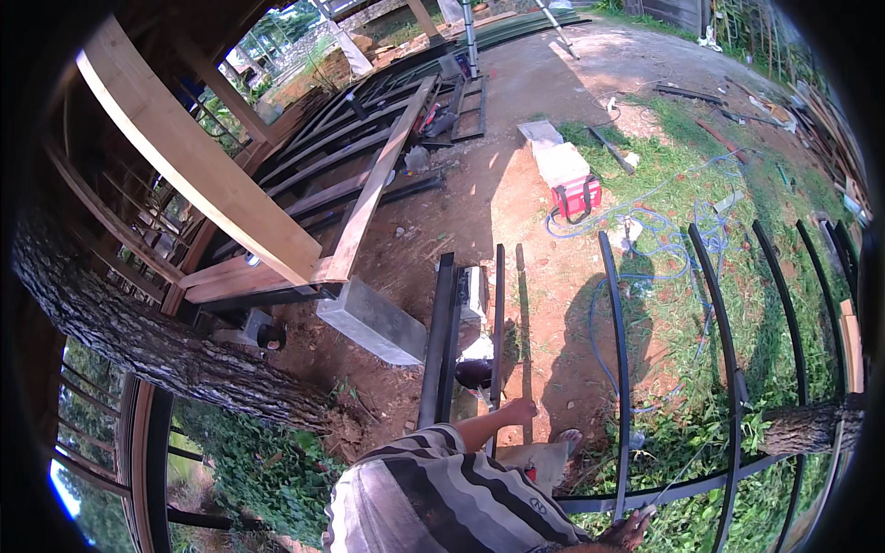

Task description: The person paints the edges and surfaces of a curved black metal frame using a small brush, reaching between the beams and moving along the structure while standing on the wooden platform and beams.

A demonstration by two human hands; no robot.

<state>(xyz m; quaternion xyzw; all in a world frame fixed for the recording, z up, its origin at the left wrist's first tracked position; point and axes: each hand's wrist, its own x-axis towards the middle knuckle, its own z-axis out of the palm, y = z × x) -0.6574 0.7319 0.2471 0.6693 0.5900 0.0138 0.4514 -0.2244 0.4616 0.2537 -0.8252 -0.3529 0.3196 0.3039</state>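
My left hand (518,411) is closed in a fist, just right of an upright-looking black metal bar (499,323). What it holds, if anything, is hidden. A dark rounded object (474,373) lies beyond it, left of that bar. Low in the view, my right hand (631,531) is closed around a thin, pale rod (680,477) that slants up to the right. That hand is close to where a long black bar (619,369) meets a grey-black cross bar (572,504). Between my arms show light trousers and a sandalled foot (571,437).
Several parallel black bars (725,350) run over grass at right, above a log (811,429). Blue cable (659,230) loops beside a red box (577,197). A concrete block (373,323), wooden beam (184,157) and tree trunk (175,350) stand left. A metal frame (369,138) lies beyond.
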